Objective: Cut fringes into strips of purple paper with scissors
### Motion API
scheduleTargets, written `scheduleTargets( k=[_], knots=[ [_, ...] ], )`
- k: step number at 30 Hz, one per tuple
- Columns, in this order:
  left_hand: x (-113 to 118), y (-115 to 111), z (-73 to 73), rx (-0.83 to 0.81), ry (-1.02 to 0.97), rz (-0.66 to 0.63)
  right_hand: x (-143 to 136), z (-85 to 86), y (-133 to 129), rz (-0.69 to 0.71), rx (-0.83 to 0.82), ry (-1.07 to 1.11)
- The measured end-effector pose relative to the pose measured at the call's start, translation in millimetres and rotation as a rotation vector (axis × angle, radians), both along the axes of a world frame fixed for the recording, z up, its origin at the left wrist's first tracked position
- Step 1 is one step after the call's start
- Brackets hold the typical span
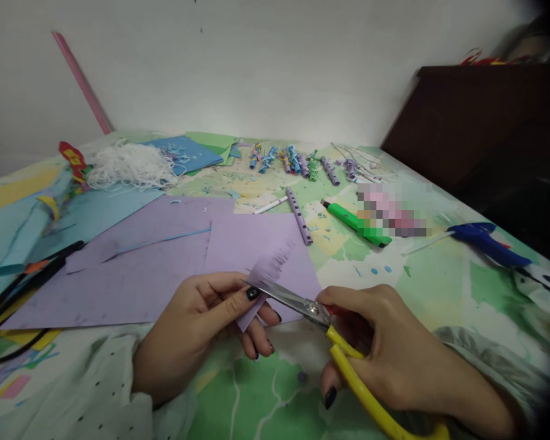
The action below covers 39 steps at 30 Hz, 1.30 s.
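Note:
A narrow strip of purple paper (271, 264), cut into a fringe along one edge, is pinched between the thumb and fingers of my left hand (220, 311). My right hand (385, 342) grips a pair of scissors (297, 299) with yellow handles. The blades lie across the strip close to my left thumb; how far apart they are is hard to make out. Beneath and behind the strip lies a sheet of purple paper (252, 238). Just beyond it rests a rolled purple paper tube (299, 217) with dark dots.
Several small paper rolls (293, 160) line the back near the wall. A green utility knife (357, 225) and a blue glue gun (488, 243) lie at right. White string (131, 168) is heaped at back left, near a light-blue paper tube (32, 226). Black-handled scissors (27, 275) sit at left.

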<state>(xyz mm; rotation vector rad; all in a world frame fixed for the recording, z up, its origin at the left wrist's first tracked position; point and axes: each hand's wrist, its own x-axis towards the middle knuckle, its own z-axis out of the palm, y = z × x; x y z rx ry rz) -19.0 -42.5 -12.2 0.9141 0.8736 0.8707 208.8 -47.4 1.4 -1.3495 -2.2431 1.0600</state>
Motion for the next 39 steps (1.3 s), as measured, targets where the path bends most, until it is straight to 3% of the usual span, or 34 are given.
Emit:
scheduleTargets(
  k=[39],
  knots=[
    [-0.8, 0.7, -3.8, 0.022, -0.013, -0.021, 0.6, -1.5, -0.3, -0.025, -0.004, 0.021]
  ],
)
